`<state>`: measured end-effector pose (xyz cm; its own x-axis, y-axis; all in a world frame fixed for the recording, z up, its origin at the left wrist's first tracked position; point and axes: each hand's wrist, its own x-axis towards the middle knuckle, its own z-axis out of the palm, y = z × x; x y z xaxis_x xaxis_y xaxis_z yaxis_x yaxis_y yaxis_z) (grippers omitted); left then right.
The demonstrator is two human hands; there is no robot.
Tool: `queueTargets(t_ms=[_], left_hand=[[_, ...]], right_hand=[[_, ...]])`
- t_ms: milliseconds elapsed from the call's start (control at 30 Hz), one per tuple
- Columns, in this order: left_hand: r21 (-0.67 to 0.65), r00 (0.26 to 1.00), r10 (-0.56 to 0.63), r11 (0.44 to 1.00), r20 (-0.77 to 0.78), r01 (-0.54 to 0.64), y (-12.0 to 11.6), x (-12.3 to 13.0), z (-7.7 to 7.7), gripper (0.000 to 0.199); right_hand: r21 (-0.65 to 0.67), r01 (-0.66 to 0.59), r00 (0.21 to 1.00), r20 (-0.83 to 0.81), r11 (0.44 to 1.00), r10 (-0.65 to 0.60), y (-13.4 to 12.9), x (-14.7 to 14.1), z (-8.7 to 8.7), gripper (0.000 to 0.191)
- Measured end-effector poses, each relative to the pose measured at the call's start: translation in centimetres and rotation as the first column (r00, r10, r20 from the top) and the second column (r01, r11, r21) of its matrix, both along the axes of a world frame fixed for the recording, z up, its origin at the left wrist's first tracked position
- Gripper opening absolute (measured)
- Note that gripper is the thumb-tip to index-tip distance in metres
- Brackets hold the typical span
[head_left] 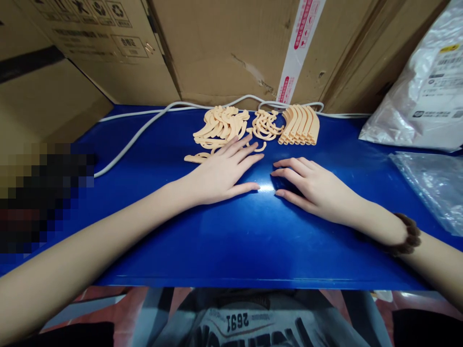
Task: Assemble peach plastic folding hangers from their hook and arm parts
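My left hand [226, 171] lies over the blue table with its fingers spread, the fingertips at the near edge of the cream-coloured parts. Flat curved pieces [222, 123] are heaped just beyond it, partly hidden behind the fingers. Thin hook-shaped pieces [266, 125] form a smaller tangle in the middle. Curved tube-like pieces [299, 126] stand lined up side by side to the right of these. My right hand [307, 185] rests on the table in front of the tubes, fingers apart and slightly bent, holding nothing. A brown fuzzy band circles the right wrist.
A white cable [135, 137] runs along the back of the blue table [235, 246]. Cardboard boxes [224, 53] wall off the far side. At the right lie a white plastic mailing bag [412, 101] and a clear plastic bag [434, 183]. A blurred-out patch covers the left.
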<state>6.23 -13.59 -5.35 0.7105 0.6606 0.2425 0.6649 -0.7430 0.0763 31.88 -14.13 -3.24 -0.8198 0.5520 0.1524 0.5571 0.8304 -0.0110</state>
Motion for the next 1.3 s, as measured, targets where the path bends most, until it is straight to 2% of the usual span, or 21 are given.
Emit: queueTargets(t_ms=[167, 533, 667, 767, 867, 933, 1000, 1067, 1133, 1300], left_hand=[[-0.064, 0.999, -0.027, 0.998, -0.021, 0.026, 0.2, -0.4, 0.3, 0.076], [-0.026, 0.999, -0.031, 0.999, -0.019, 0.031, 0.1, -0.3, 0.2, 0.075], [0.030, 0.995, -0.084, 0.996, 0.051, 0.083, 0.1, -0.4, 0.3, 0.059], [0.121, 0.986, -0.149, 0.983, 0.074, 0.139, 0.0, -0.3, 0.2, 0.036], [0.228, 0.973, -0.221, 0.953, 0.071, 0.199, -0.3, -0.1, 0.2, 0.025], [0.275, 0.961, -0.272, 0.929, 0.050, 0.248, -0.5, 0.0, 0.4, 0.024], [0.285, 0.953, -0.301, 0.917, 0.028, 0.281, -0.8, 0.1, 0.6, 0.025], [0.273, 0.953, -0.302, 0.919, 0.025, 0.284, -0.9, 0.1, 0.8, 0.027], [0.262, 0.954, -0.299, 0.923, 0.030, 0.281, -0.9, 0.1, 0.9, 0.029], [0.230, 0.957, -0.286, 0.935, 0.036, 0.271, -0.8, 0.1, 0.9, 0.029]], right_hand=[[0.009, 0.000, 1.000, 0.007, 1.000, 0.000, 0.0, 0.0, -0.1, 0.040], [0.042, -0.006, 1.000, 0.018, 0.999, 0.005, 0.0, 0.2, -0.1, 0.041], [0.041, -0.013, 1.000, 0.024, 0.999, 0.012, 0.0, 0.1, -0.2, 0.042], [0.046, -0.019, 1.000, 0.020, 0.999, 0.018, 0.0, 0.0, -0.2, 0.041], [0.054, -0.025, 0.999, -0.025, 0.998, 0.027, 0.2, 0.2, 0.2, 0.037], [0.090, 0.022, 0.996, -0.090, 0.996, -0.014, 0.6, 0.6, 0.7, 0.031], [0.151, 0.128, 0.981, -0.162, 0.980, -0.103, 1.4, 1.3, 1.3, 0.028], [0.214, 0.259, 0.953, -0.214, 0.942, -0.214, 2.6, 2.3, 1.7, 0.030], [0.216, 0.330, 0.932, -0.229, 0.919, -0.281, 3.9, 3.4, 1.9, 0.035], [0.226, 0.382, 0.918, -0.202, 0.896, -0.340, 6.2, 5.2, 1.0, 0.044]])
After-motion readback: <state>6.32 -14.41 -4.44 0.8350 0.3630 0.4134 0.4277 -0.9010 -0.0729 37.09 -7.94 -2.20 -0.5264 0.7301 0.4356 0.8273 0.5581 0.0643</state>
